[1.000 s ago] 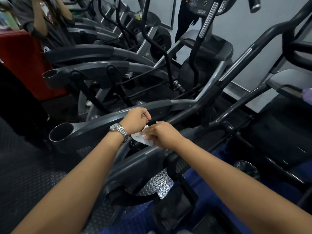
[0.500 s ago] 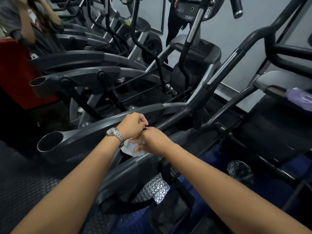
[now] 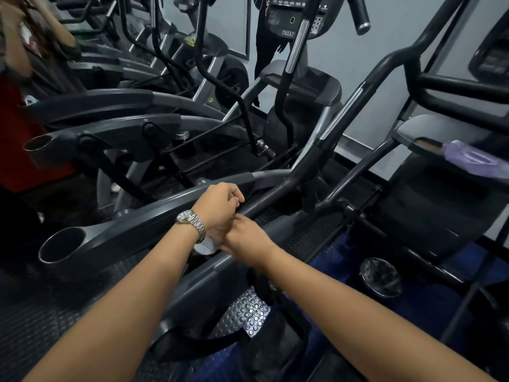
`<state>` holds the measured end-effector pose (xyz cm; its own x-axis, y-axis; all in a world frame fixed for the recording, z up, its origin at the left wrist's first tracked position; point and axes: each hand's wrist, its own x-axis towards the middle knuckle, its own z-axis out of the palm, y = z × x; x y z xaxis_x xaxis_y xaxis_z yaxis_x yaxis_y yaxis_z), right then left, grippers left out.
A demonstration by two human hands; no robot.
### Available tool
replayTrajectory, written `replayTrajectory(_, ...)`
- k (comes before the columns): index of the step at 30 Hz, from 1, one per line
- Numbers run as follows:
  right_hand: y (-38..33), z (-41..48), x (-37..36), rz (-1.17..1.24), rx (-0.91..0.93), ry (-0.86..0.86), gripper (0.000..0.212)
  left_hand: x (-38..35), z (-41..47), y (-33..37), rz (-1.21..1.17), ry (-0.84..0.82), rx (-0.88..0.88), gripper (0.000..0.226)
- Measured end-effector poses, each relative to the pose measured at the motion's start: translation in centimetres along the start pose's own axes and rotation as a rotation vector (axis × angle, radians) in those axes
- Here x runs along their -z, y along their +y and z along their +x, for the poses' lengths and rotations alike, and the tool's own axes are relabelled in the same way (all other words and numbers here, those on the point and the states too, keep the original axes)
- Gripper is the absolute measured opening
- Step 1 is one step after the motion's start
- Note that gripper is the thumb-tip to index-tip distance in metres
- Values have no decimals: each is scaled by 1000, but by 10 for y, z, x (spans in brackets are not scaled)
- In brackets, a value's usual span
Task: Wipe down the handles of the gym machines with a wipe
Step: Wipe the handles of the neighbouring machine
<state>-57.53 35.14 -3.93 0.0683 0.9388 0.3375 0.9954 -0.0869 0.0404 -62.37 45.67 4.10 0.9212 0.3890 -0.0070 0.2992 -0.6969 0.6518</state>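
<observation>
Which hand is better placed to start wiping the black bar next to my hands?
Right, probably. The wipe pokes out beside the right hand, close to the black bar. The left hand is curled above, and no wipe shows in it.

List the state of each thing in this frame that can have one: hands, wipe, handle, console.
left hand, fingers curled, seemingly gripping the wipe.
right hand, against the left, fingertips hidden.
wipe, bunched between the hands, mostly hidden.
black handle bar, not gripped by either hand.
wristwatch, worn on the left wrist.
console, display dark.
</observation>
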Motion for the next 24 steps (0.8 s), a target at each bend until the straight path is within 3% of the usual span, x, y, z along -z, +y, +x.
replayTrajectory(6, 49, -10, 17, 65, -135, -27, 55, 14, -7, -9, 23, 37, 6, 22)
replayTrajectory(12, 47, -8, 19, 118, -269, -84, 29, 18, -11, -18, 26, 22, 33, 24)
replayTrajectory(15, 34, -3, 16, 136, -248, -66, 21, 14, -11, -17, 26, 30, 33, 24)
replayTrajectory(21, -23, 6, 4, 227, -27, 23, 18, 6, -8, -17, -10, 40, 14, 23)
replayTrajectory(24, -12, 0, 2, 202, -13, 70, 21, 8, -7, -16, 0, 47, 8, 23)
